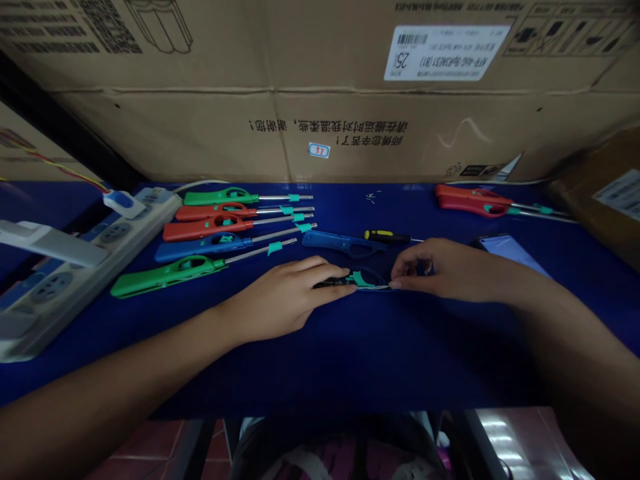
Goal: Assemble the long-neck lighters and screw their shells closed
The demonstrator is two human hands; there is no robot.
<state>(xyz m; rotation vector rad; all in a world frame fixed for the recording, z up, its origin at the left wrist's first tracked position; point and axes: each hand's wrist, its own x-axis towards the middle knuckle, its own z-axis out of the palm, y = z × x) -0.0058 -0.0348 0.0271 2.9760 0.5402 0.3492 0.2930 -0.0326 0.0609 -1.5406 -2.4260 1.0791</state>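
Note:
My left hand (pixel 293 293) is closed over the grip of an opened lighter, its thumb and fingers pressing on a black part inside. A teal trigger (pixel 360 278) and a thin wire (pixel 373 287) show beyond the fingertips. At the lighter's front end, my right hand (pixel 445 270) pinches with thumb and forefinger close to the wire's end; whether the wire itself is in the pinch is hard to make out. Just behind lies a loose blue handle shell (pixel 343 243). A yellow-and-black screwdriver (pixel 387 236) rests beyond it.
Several long lighters (pixel 200 230) in green, red and blue lie in a row at left. Red lighters (pixel 475 200) lie back right, near a phone (pixel 515 252). A power strip (pixel 125 233) runs along the left. A cardboard box (pixel 330 107) walls off the back.

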